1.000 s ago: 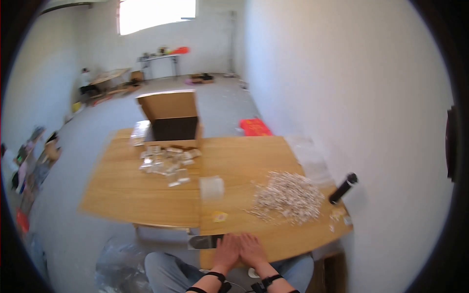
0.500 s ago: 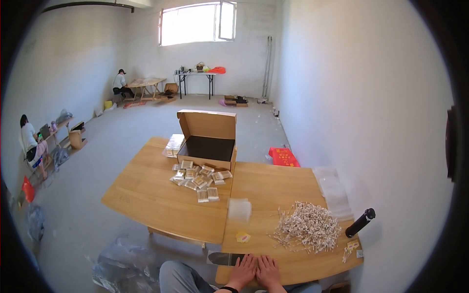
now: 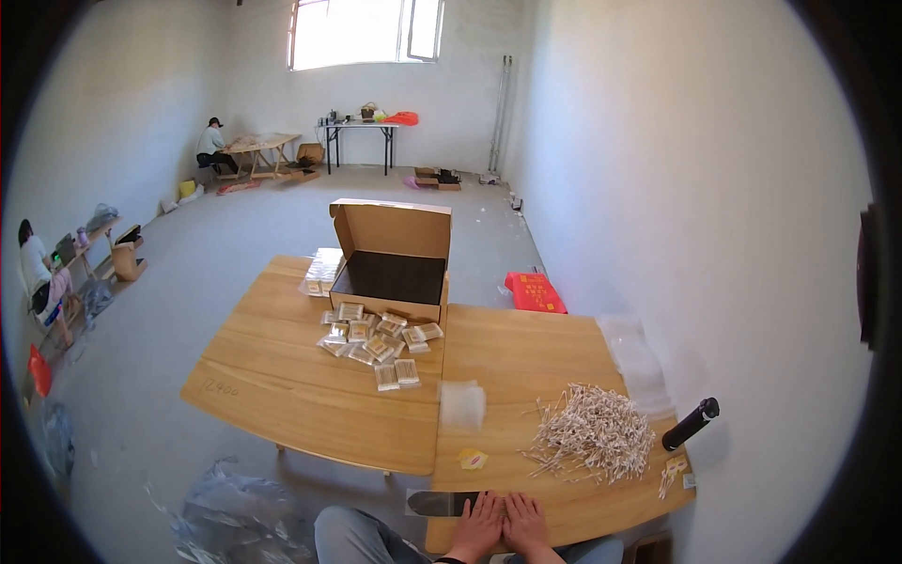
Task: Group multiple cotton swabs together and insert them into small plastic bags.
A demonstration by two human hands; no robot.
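View shift; hands (image 3: 478,528) flat on table (image 3: 526,352)

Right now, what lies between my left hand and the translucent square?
The head view shows a small flat yellow piece between your left hand and the translucent square.

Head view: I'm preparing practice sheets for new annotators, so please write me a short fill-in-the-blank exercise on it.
1. The hand nearest the dark flat strip is the person's ____ one.
2. The lid of the cardboard box is ____, not closed.
3. The heap of cotton swabs lies to the ____ of the small packets.
4. The colour of the cylinder beside that heap is ____.

Missing words: left; open; right; black.
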